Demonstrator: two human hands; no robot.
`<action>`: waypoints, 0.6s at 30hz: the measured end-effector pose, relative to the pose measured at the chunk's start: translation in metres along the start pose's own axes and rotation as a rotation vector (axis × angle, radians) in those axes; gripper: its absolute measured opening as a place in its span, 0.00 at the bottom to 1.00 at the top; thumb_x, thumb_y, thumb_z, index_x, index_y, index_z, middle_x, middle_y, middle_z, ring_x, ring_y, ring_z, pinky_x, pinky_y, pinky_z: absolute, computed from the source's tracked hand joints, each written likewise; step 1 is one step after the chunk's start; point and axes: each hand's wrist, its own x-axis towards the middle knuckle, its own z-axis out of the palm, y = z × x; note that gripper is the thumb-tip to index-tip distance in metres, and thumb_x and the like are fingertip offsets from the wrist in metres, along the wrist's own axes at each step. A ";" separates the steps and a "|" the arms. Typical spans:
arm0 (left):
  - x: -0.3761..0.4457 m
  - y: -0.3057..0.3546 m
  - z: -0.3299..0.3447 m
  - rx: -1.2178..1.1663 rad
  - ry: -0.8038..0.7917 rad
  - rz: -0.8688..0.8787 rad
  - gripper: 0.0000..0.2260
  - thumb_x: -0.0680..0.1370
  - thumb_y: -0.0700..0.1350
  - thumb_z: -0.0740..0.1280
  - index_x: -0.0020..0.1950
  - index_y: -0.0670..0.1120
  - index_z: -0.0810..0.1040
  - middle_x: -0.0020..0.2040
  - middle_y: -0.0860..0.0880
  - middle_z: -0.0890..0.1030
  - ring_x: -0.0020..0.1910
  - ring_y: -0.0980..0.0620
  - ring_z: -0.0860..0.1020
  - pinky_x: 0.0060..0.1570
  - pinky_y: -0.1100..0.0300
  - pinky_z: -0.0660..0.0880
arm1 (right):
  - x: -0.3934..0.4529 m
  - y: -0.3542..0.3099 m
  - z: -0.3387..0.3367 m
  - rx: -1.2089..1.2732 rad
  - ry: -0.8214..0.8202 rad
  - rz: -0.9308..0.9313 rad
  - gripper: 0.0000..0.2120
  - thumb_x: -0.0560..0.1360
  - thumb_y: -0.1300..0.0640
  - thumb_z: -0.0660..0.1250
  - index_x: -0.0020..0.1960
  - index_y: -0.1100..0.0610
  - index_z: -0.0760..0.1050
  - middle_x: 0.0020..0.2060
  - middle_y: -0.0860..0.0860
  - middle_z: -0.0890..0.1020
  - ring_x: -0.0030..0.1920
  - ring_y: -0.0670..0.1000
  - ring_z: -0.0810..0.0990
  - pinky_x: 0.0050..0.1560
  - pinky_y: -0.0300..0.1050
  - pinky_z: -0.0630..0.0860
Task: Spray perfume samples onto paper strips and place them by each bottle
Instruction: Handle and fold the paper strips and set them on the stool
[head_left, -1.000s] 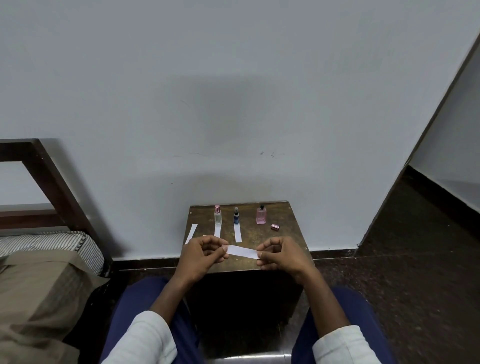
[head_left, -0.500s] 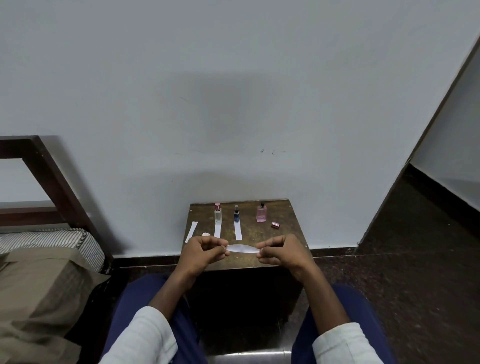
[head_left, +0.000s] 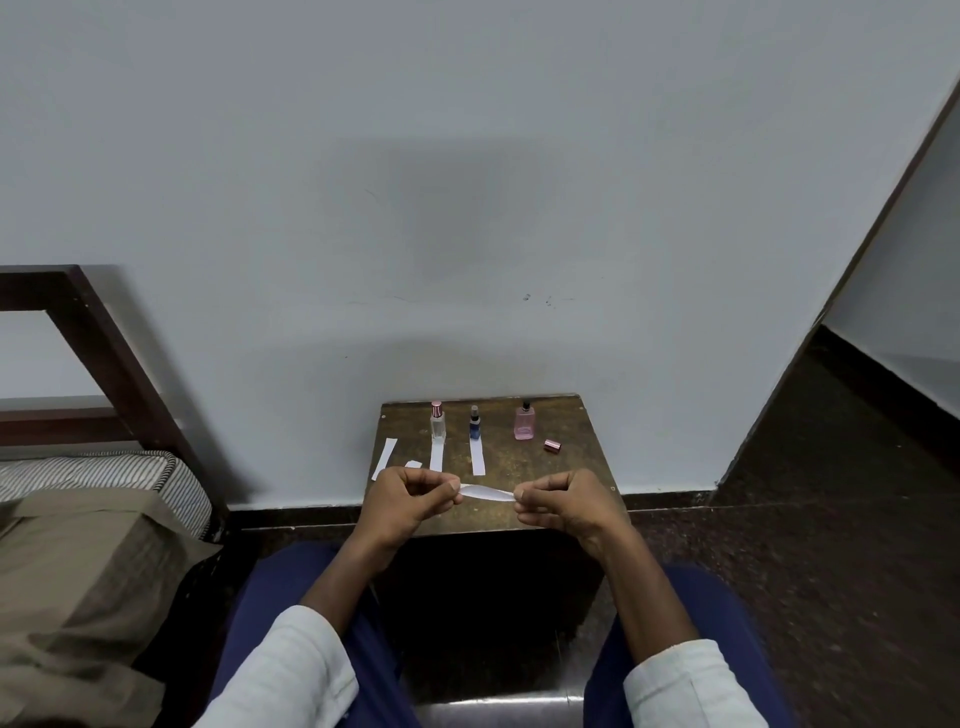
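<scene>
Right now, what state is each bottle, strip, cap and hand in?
Clear bottle: upright, pink cap on.
Blue bottle: upright.
Pink bottle: upright, cap off, no strip before it.
Pink cap: lying on the table.
Held strip: twisted, pinched at both ends.
Left hand: pinching the strip.
Right hand: pinching the strip.
Strips before the clear and blue bottles: lying flat.

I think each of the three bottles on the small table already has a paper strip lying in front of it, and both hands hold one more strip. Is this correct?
Not quite. The head view shows strips only before the clear bottle and the blue bottle; the pink bottle has none. The left hand and right hand do hold one more strip.
</scene>
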 end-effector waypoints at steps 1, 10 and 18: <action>0.000 0.000 0.000 -0.004 0.004 -0.009 0.10 0.77 0.38 0.77 0.57 0.39 0.88 0.50 0.42 0.90 0.53 0.46 0.89 0.54 0.59 0.85 | 0.001 0.001 0.001 0.012 0.002 0.005 0.07 0.73 0.69 0.77 0.50 0.72 0.85 0.47 0.64 0.88 0.44 0.57 0.89 0.44 0.44 0.87; -0.002 0.001 -0.002 0.040 -0.025 -0.024 0.12 0.73 0.40 0.81 0.56 0.43 0.88 0.53 0.44 0.89 0.55 0.47 0.88 0.56 0.52 0.85 | 0.013 0.011 -0.002 0.024 0.006 0.023 0.08 0.73 0.69 0.78 0.50 0.71 0.85 0.47 0.65 0.88 0.44 0.57 0.89 0.47 0.48 0.87; -0.004 0.003 0.001 0.184 -0.003 0.064 0.08 0.77 0.42 0.78 0.56 0.44 0.88 0.47 0.46 0.90 0.50 0.47 0.89 0.55 0.52 0.86 | 0.009 0.008 -0.004 0.041 -0.035 0.046 0.10 0.74 0.67 0.77 0.54 0.70 0.84 0.49 0.64 0.88 0.46 0.57 0.89 0.47 0.48 0.88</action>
